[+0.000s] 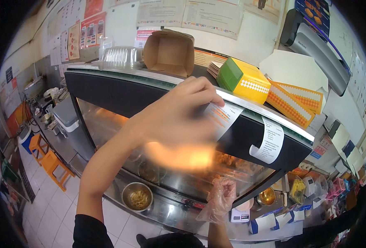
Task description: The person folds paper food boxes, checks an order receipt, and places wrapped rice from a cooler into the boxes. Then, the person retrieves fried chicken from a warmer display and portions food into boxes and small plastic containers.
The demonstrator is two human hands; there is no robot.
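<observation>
My left hand (183, 108), bare and partly blurred, reaches across the front of a glass-fronted food warmer (108, 82). Its fingers pinch a printed paper slip (229, 116) that hangs from the metal rail along the warmer's top. To the right, a second, longer slip (272, 139) hangs from the same rail, its lower end curled. My right hand (222, 198), in a clear plastic glove, is held low before the warmer's glass with its fingers curled; whether anything is inside them cannot be made out. Behind the glass, browned food (232, 162) shows under orange light.
On the warmer stand an open brown carton (170, 52), clear plastic lids (121, 55) and a yellow-green box (244, 80). A steel bowl (137, 197) with food scraps sits on the steel counter (176, 217). At right are a digital scale (240, 214) and another bowl (266, 196).
</observation>
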